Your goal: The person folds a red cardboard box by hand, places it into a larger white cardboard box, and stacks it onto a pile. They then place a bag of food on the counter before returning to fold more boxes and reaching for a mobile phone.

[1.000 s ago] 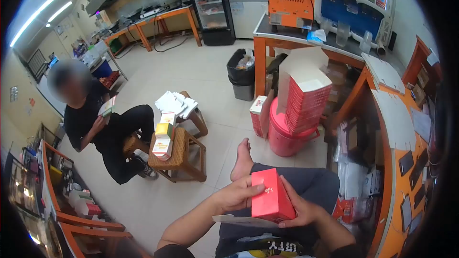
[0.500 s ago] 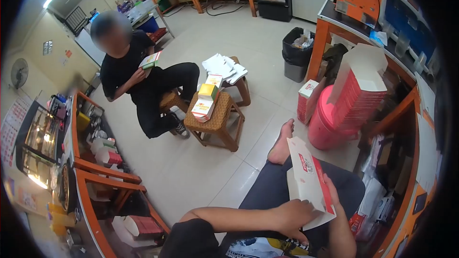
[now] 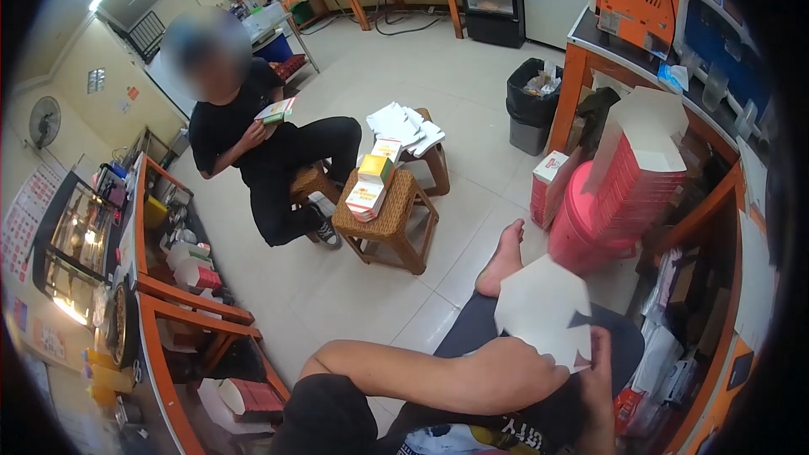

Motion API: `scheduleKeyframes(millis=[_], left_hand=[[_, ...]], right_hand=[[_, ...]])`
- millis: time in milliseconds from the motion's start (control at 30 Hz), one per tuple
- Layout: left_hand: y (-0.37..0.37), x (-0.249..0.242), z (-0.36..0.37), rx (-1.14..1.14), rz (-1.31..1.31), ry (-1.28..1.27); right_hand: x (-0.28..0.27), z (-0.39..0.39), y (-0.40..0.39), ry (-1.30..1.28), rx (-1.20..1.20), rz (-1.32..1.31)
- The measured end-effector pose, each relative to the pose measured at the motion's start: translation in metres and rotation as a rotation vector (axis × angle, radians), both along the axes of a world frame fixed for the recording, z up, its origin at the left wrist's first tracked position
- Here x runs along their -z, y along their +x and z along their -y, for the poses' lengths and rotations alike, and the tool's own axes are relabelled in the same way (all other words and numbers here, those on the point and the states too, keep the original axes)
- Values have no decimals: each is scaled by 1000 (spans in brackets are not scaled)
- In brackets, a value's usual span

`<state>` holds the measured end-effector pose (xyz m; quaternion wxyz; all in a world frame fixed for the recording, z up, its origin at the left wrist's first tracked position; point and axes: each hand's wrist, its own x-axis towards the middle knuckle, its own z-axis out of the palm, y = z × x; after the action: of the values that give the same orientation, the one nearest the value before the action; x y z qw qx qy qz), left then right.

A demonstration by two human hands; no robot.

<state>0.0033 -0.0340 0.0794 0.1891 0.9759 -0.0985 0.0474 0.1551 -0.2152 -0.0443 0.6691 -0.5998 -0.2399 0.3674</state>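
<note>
A white carton sheet with notched edges is held over my lap, its plain side showing. My left hand is closed on its lower edge, fingers curled with the knuckles up. At the sheet's lower right corner, my right hand grips the edge between thumb and fingers. A tall nested stack of red and white cartons rests on a pink container at the right. Beside it stands a smaller red and white box.
Opposite, a seated person in black holds a flat printed carton. A woven stool bears printed boxes; another stool holds white flat pieces. A black-lined bin stands near an orange-framed table. Shelving is at the left.
The sheet has turned from its printed red and white side to its plain white side. My left hand has turned over at its lower edge. The view has shifted slightly.
</note>
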Motion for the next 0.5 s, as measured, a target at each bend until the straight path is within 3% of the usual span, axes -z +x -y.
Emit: scheduleKeyframes(millis=[133,233,333,433,500], left_hand=[[1,-3,-10,84,-5,-110],[-3,-9,-12,104,-107,-134],[-8,-11,-19,100,-124,-167],[-10,-5,-25,62,-153,-195],[-13,-2,-27,42,-180,-207]], right_hand=[[1,6,10,240,-281,55],[-36,-5,13,-9,-474,-147],[-12,-8,39,-81,-751,-150],[-7,-25,38,-6,-781,-179],[-6,-32,37,-65,-747,-66]])
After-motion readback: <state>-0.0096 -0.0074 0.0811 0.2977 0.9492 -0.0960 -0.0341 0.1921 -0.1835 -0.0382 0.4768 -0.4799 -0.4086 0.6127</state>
